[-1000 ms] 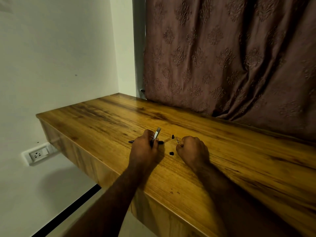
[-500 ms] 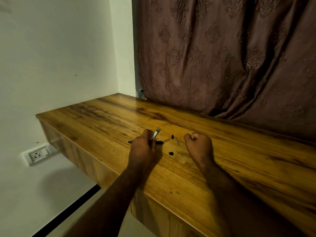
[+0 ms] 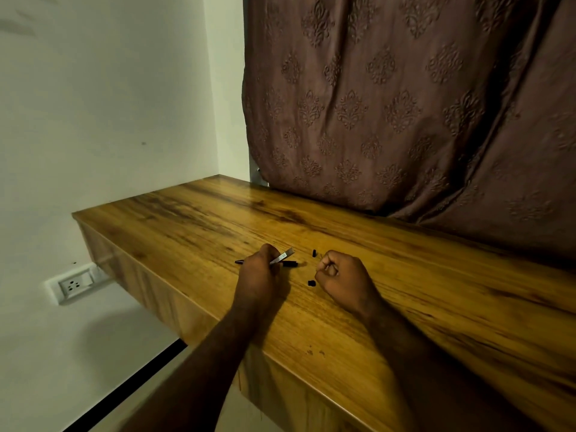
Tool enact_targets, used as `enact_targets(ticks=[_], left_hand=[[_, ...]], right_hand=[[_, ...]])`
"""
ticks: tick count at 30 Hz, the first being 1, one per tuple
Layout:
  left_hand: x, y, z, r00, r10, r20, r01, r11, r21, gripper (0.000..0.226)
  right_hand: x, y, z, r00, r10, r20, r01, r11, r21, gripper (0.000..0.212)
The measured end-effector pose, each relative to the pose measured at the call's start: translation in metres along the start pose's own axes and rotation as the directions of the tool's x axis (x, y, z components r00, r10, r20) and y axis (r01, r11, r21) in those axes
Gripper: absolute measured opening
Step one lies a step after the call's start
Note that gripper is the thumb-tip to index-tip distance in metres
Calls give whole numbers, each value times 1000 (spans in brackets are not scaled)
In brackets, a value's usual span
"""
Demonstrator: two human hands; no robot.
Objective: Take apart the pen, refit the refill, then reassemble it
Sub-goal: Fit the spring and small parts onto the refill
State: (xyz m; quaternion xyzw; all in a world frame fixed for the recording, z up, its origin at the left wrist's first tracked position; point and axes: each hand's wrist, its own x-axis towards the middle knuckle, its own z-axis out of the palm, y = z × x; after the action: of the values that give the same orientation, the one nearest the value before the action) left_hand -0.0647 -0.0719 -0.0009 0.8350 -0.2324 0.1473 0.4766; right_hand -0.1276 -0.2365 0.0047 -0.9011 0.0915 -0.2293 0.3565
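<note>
My left hand [image 3: 260,277] rests on the wooden desk [image 3: 405,294], closed around a slim silver pen part [image 3: 283,256] that sticks out up and to the right. A black pen barrel [image 3: 288,263] lies flat on the desk under that hand, its tip showing at the left. Two small black pen pieces lie loose: one [image 3: 314,252] further back, one [image 3: 310,283] nearer me. My right hand [image 3: 341,277] is curled into a fist just right of them. Its fingertips pinch a thin wire spring [image 3: 321,262] at the desk surface.
The desk's front edge [image 3: 280,353] runs diagonally close to my forearms, with a drop to the floor at the left. A brown patterned curtain [image 3: 405,104] hangs along the back. A wall socket [image 3: 73,283] sits below the desk's left end.
My right hand drew away to the right, leaving the spring on the desk, then came back left and closed on it. My left hand has stayed put with the silver part.
</note>
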Motion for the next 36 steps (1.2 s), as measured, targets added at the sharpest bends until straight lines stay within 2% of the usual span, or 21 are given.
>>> enact_targets(ticks=[2,5,9,14,18,20,21,22,24,27,30,33,36], left_hand=[[0,1,0,1000,4,-2,-4,1000,1,3],[0,3,0,1000,9,2,-9,1000,0,4],[0,2,1,1000,26,-1,-26,999,31,3],[-1,-1,3,998,61,-6,-60,998,31,7],[1,-5,5,997,81,-5,-81,996,38,9],[2,-7,6,995,95,-3,-95,995,39,10],[2,-8,6,994,112,-5,-112,993,33,12],[2,-8,6,991,135,-5,-135,990,27,14],[1,-9,7,982,191,6,-191,981,39,17],[2,-11,8,966,258,22,-259,961,93,20],[3,-13,9,960,280,28,-281,952,119,20],[4,-14,11,956,292,26,-293,948,126,15],[4,-14,12,947,320,34,-322,938,125,14]], right_hand=[[0,0,1,996,39,81,-30,993,-110,14],[1,-2,4,992,28,123,3,970,-242,26],[1,-2,7,991,-32,132,78,930,-359,14],[-1,-3,6,991,-53,125,94,932,-351,2],[0,-7,2,979,-167,120,201,902,-382,3],[0,-10,0,969,-249,3,238,924,-298,2],[0,-11,0,965,-253,-73,235,952,-199,2],[0,-11,0,967,-218,-129,211,975,-69,2],[-1,-11,2,985,-79,-156,108,975,192,3],[2,-9,2,986,90,-143,-16,892,451,7],[5,-9,0,982,139,-126,-46,830,556,13],[6,-9,0,983,142,-116,-48,810,585,7],[6,-11,1,986,140,-92,-56,792,608,14]])
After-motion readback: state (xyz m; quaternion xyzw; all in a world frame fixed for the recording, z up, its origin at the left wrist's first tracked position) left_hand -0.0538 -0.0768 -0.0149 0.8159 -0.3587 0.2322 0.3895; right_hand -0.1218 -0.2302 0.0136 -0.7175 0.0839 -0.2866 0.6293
